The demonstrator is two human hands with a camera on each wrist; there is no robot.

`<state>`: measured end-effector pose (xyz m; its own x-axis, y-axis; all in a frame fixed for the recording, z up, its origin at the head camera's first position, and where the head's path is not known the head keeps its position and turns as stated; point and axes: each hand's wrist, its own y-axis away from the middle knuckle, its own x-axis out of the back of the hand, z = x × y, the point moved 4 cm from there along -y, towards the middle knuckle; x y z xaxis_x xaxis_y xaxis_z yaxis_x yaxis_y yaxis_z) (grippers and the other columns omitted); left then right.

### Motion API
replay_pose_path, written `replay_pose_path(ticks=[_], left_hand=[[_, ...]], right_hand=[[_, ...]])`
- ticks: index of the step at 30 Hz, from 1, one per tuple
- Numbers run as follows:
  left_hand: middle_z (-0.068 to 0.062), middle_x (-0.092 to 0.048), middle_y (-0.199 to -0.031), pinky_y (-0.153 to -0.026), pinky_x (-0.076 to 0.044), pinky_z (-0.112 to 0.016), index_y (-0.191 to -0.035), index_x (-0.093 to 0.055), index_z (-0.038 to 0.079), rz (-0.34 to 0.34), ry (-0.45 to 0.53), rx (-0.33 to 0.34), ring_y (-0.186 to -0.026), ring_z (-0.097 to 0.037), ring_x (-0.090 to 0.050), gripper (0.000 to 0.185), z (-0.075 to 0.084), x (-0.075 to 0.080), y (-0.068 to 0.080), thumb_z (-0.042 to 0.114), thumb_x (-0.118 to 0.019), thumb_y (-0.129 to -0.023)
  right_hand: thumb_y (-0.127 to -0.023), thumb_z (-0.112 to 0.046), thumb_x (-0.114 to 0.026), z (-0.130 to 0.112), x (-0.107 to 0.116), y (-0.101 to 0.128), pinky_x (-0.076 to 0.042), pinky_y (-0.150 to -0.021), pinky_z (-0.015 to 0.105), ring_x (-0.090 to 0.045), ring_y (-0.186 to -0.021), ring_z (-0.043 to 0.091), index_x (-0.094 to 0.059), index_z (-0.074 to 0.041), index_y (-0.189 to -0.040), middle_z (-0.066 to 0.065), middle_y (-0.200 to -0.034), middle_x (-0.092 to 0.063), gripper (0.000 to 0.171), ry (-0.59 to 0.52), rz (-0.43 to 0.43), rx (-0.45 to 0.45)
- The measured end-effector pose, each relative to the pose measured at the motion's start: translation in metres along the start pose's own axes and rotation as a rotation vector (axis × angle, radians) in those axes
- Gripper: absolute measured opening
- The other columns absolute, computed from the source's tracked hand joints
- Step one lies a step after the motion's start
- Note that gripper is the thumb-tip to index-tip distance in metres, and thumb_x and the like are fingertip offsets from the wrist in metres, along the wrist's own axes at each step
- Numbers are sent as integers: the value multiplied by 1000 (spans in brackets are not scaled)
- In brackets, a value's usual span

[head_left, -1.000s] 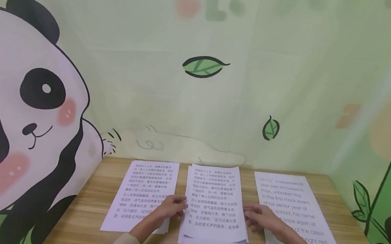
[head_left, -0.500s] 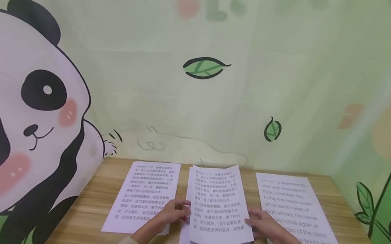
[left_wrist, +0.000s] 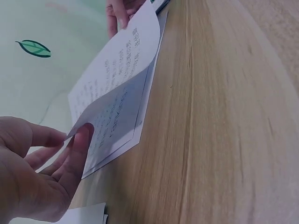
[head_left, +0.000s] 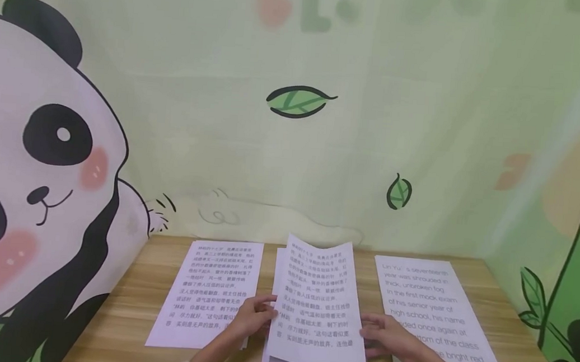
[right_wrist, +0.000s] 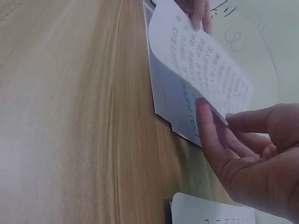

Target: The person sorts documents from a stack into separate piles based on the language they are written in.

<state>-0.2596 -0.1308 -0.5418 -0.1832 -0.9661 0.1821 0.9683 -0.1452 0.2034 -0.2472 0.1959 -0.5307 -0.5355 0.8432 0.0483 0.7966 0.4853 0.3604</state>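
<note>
A printed sheet of paper [head_left: 314, 306] with Chinese text is lifted off the middle stack and bows between my two hands. My left hand [head_left: 252, 321] pinches its left edge; in the left wrist view the thumb and fingers of that hand [left_wrist: 46, 163] meet at the paper's edge. Its right edge is pinched by my right hand [head_left: 387, 336], which the right wrist view [right_wrist: 252, 154] shows from close by. Beneath the raised sheet lie more papers [left_wrist: 124, 126], the upper one printed with English words, of which "bright red" shows in the right wrist view.
To the left lies a stack of Chinese-text sheets [head_left: 212, 288], partly behind my left hand. A stack of English-text sheets [head_left: 428, 303] lies on the right, partly under my right forearm. The wooden table [head_left: 118, 326] ends at a panda-printed backdrop [head_left: 214, 114].
The top sheet of the middle stack has come up off the papers below. First it lay nearly flat, then it tilted, and now it curves upward between both hands.
</note>
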Motion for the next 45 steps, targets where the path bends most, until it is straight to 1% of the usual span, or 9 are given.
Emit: replay_pose_path(ticks=[5,9,13,19,24,28,33,38,45], left_hand=[[-21,-73,-109,-71,-62,-34,-138,-55,-8,30,19,10,-81,-18,-74,47,1,4,2,3,-63,-93],[-18,-74,-110,-73,-62,-32,-136,-59,-4,63,-21,33,-83,-18,-73,43,5,11,2,5,-64,-94],[-15,-75,-108,-72,-61,-31,-135,-59,-3,69,-13,57,-83,-16,-73,43,4,16,3,7,-64,-93],[-12,-75,-106,-72,-60,-32,-135,-58,-3,88,-13,78,-81,-16,-71,45,2,23,5,8,-64,-92],[-11,-73,-104,-74,-60,-33,-136,-57,-3,131,-19,91,-82,-16,-70,46,2,35,8,8,-64,-92],[-11,-72,-104,-75,-60,-33,-137,-58,-3,159,-14,117,-83,-17,-71,44,-1,45,11,8,-62,-94],[-9,-72,-106,-76,-59,-31,-139,-58,0,195,-27,155,-86,-16,-70,44,-6,60,14,13,-62,-96],[-10,-72,-110,-80,-59,-33,-140,-57,2,227,-34,174,-89,-15,-70,45,-10,75,19,15,-61,-97],[-12,-70,-114,-78,-56,-30,-143,-54,1,283,-34,215,-90,-15,-67,47,-15,114,30,17,-59,-100]], right_hand=[[-100,-13,-61,-2,1,2,-62,-90,44,-68,-116,36,-27,17,-150,27,-128,-65,68,10,87,-18],[-97,-14,-65,-3,-1,0,-62,-90,43,-70,-112,30,-31,15,-150,25,-126,-65,69,-6,140,-31],[-96,-11,-65,-2,-4,0,-62,-89,44,-70,-109,26,-31,15,-150,25,-125,-64,68,-30,144,-11],[-96,-11,-66,-4,-8,-1,-62,-89,43,-69,-111,28,-32,14,-150,32,-131,-60,69,-15,171,-14],[-96,-12,-66,-6,-17,-8,-61,-91,44,-69,-108,24,-30,14,-151,32,-132,-59,71,-55,135,7],[-96,-11,-65,-5,-27,-16,-62,-90,44,-69,-104,20,-30,14,-150,24,-125,-65,69,-82,102,32],[-96,-11,-66,-4,-38,-26,-63,-87,43,-70,-101,19,-36,11,-149,16,-117,-69,65,-109,114,25],[-96,-10,-66,-6,-52,-36,-63,-86,42,-71,-99,19,-39,10,-149,15,-113,-70,63,-133,99,17],[-95,-6,-65,-18,-88,-62,-64,-83,40,-73,-93,17,-46,10,-145,12,-106,-74,55,-146,88,44]])
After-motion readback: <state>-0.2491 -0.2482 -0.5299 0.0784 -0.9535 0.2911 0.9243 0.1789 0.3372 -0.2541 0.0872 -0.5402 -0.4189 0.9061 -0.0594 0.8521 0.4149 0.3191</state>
